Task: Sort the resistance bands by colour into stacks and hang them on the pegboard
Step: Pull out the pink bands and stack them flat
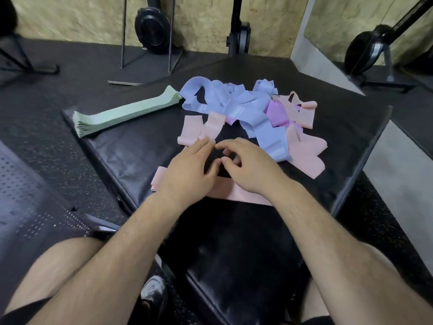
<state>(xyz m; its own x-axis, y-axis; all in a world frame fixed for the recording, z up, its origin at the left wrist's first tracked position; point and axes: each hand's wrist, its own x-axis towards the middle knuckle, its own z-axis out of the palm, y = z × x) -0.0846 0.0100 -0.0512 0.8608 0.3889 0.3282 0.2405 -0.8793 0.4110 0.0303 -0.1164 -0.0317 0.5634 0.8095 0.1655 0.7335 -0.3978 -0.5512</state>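
Pink stack apparently begun: pink band (236, 195) beneath left hand (189, 171), fingers straight, and right hand (251, 170), loosely curled, empty; next likely pinks from mixed pile (248, 109) beyond.

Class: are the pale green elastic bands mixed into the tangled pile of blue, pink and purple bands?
No, the pale green elastic bands form one neat stack left of the tangled pile.

Bench (131, 148), frame centre: stacked bands (126, 112) upper left; tangled heap of bands (246, 109) upper right; single flat band (236, 195) nearer, beneath left hand (189, 167) and right hand (250, 167).
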